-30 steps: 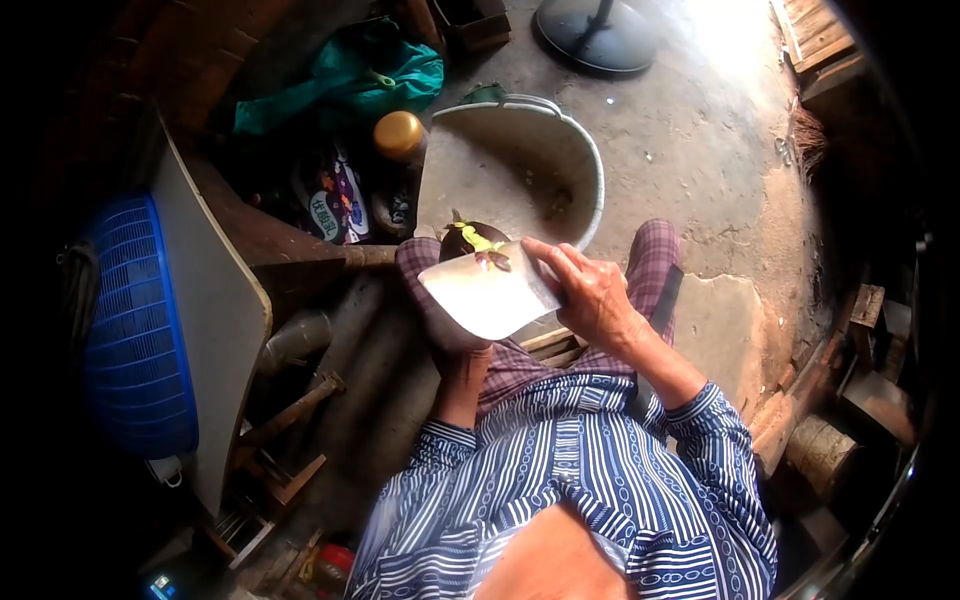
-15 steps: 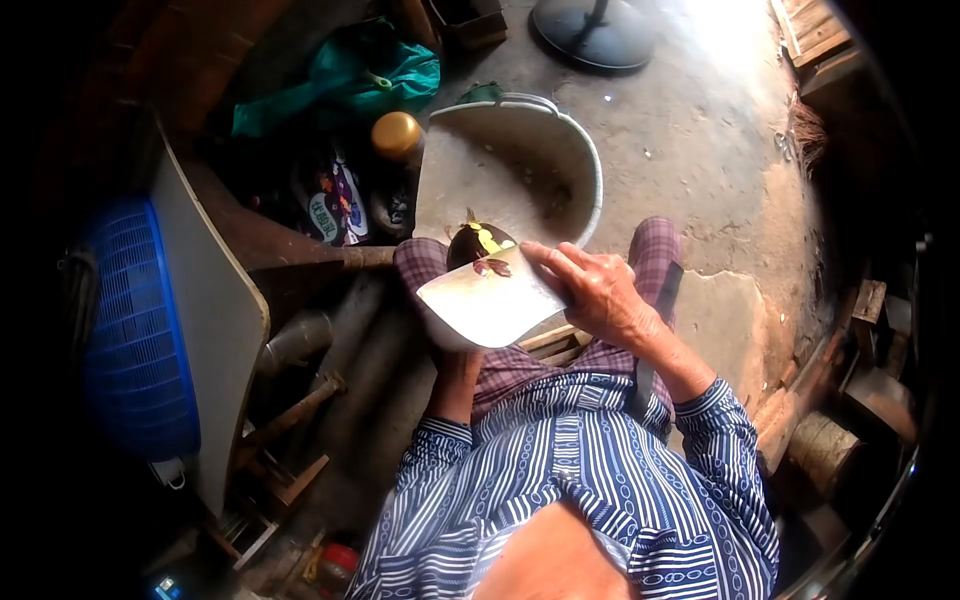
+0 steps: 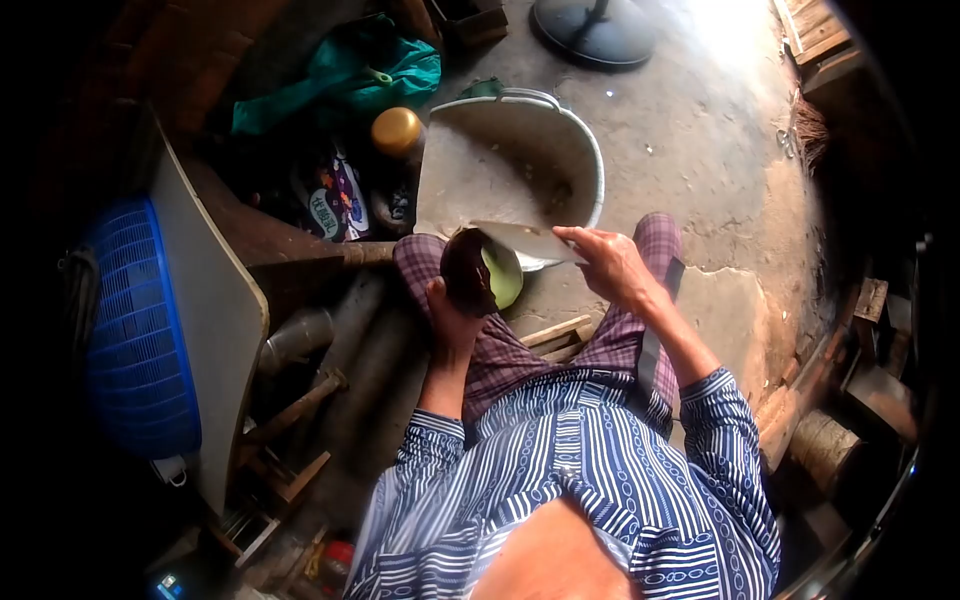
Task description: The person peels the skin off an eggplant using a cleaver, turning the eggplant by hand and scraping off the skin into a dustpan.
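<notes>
Dark-skinned round vegetable (image 3: 466, 275), glossy and bared to smooth pale green on one side, sits clasped in the left hand (image 3: 455, 317) above the plaid-trousered left thigh (image 3: 417, 265). The right hand (image 3: 612, 266) grips a flat, broad-bladed metal cleaver (image 3: 527, 240) at the vegetable's upper edge, near the round-rimmed tub (image 3: 598, 172).

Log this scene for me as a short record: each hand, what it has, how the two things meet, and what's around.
Left hand: gripping a round, dark-skinned vegetable
Vegetable: pale green surface bared on its right side
Right hand: holding a broad blade
Blade position: over the vegetable's upper edge; contact cannot be told
Beyond the knees: pale tub on the floor
Left of the tub: gold-coloured lid
Far side: round dark base on the floor
</notes>
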{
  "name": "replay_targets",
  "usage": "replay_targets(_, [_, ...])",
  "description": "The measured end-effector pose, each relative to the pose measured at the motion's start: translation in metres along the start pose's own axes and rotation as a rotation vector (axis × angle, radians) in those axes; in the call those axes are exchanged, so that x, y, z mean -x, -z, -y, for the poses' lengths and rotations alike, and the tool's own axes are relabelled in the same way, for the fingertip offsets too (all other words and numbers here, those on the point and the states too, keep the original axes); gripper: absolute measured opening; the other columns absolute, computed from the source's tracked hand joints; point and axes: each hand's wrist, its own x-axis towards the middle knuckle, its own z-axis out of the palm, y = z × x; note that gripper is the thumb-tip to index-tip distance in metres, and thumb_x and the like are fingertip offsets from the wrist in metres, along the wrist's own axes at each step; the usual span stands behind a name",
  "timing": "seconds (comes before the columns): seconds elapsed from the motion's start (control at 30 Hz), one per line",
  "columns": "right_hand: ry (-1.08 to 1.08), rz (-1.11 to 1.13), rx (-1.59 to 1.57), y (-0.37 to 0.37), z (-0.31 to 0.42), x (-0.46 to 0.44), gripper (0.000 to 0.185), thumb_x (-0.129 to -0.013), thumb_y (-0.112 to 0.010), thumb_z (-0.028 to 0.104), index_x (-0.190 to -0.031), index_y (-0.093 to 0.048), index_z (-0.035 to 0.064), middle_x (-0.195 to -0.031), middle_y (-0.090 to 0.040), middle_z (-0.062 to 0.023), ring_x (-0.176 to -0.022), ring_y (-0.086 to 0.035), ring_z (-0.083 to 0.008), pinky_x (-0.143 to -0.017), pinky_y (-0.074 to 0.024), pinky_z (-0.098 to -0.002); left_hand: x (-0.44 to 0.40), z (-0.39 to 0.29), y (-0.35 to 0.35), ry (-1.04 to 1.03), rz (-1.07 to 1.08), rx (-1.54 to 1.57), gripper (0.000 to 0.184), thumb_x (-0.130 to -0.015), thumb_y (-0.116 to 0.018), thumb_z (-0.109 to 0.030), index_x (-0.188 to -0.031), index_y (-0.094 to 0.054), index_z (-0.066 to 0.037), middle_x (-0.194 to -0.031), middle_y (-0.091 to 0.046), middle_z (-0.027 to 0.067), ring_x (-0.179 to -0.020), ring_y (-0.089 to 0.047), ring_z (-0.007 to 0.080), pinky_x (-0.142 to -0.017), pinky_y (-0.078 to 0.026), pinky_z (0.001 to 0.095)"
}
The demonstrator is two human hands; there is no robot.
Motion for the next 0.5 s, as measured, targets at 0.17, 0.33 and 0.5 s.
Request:
replay_targets(0.17, [0.235,-0.017,0.185,0.024,0.054,0.005,0.054,-0.076,-0.064,0.003,-0.126,-0.048,0.0147,-0.084,-0.061,-0.0087,-0.067,-0.064,-0.0253,-0.053,-0.053,-0.0352,0.004,0.011,-0.003,0.114,0.126,0.815,0.061,-0.091,-0.04,-0.046,-0.13,-0.041,0.002,-0.124,-0.052,0.0165,-0.113,-0.052,0.024,-0.098,-0.041,0.0384])
replay_targets(0.33, [0.257,-0.054,0.129,0.019,0.046,0.004,0.051,-0.075,-0.063,0.002,-0.123,-0.05,0.0139,-0.085,-0.061,-0.0083,-0.069,-0.064,-0.0257,-0.054,-0.0525,-0.0339,0.002,0.026,0.004,0.047,0.019,0.276,0.051,-0.096,-0.038,-0.037,-0.13,-0.04,0.0,-0.125,-0.051,0.015,-0.113,-0.052,0.023,-0.098,-0.041,0.0374])
replay_targets(0.5, [-0.031,0.043,0.076,-0.011,-0.024,-0.01,0.041,-0.073,-0.061,-0.002,-0.113,-0.059,0.0063,-0.101,-0.065,-0.016,-0.087,-0.064,-0.0321,-0.074,-0.0522,-0.0387,-0.002,-0.026,-0.031,0.125,0.193,0.409,0.08,-0.067,-0.066,-0.047,-0.126,-0.043,0.002,-0.108,-0.057,0.0105,-0.094,-0.058,0.0178,-0.078,-0.05,0.0286])
